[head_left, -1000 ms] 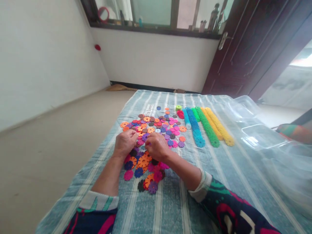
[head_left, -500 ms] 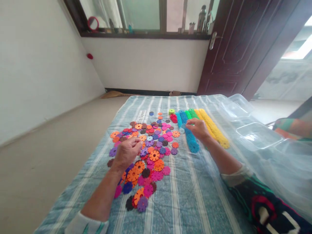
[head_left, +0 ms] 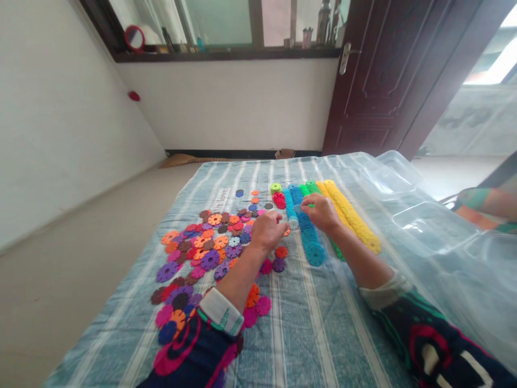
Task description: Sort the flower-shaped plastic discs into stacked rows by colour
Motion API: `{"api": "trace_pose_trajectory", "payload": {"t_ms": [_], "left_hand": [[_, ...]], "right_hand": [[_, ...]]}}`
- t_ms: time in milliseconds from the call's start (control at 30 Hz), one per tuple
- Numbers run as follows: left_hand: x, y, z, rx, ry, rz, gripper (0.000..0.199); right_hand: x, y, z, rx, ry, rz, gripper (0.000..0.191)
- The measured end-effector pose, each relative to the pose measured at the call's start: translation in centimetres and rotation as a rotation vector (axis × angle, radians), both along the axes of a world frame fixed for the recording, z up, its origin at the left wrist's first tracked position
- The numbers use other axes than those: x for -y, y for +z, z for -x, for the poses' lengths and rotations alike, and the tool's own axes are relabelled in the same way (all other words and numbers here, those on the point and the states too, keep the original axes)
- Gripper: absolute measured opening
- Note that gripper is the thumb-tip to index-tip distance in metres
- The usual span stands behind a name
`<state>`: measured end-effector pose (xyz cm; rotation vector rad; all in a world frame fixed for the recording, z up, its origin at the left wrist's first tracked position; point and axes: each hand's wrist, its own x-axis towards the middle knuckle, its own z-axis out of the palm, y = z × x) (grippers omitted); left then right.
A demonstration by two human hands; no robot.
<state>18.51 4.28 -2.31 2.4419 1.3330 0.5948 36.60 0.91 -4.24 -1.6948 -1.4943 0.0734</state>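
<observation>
My left hand (head_left: 270, 233) is over the right side of a loose pile of flower-shaped plastic discs (head_left: 210, 260) in orange, purple, pink and brown. Its fingers are pinched together, and whatever they hold is hidden. My right hand (head_left: 322, 211) is closed over the blue row of overlapping discs (head_left: 311, 242), with a pale blue disc (head_left: 298, 208) seemingly at its fingertips. Just left of that lies a light blue row (head_left: 290, 205), ending in a paler disc (head_left: 293, 223). Yellow rows (head_left: 355, 223) and green discs (head_left: 311, 186) lie to the right.
Red discs (head_left: 278, 201) and a lime-green stack (head_left: 276, 188) sit at the far ends of the rows. Clear plastic boxes (head_left: 436, 229) stand on the right of the striped cloth (head_left: 301, 334). A dark red door (head_left: 388, 70) is behind the table.
My left hand has moved right, from the middle of the pile toward the light blue row. My right hand stays by the blue rows, still pinched. The view has shifted slightly.
</observation>
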Motion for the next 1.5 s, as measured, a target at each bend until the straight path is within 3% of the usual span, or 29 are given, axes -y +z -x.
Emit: {"api": "trace_pose_trajectory", "payload": {"t_ms": [167, 367, 1500], "left_hand": [[-0.4, -0.3, -1.7, -0.095, -0.046, -0.024, 0.026], [-0.1, -1.2, -2.6, -0.163, -0.044, -0.065, 0.024], [0.4, -1.8, -2.8, -0.12, -0.011, -0.049, 0.012]], "right_hand": [[-0.2, -0.3, 0.4, 0.056, -0.007, 0.015, 0.015], [-0.5, -0.4, 0.3, 0.088, -0.008, 0.05, 0.014], [-0.2, -0.1, 0.4, 0.152, 0.055, 0.165, 0.015]]}}
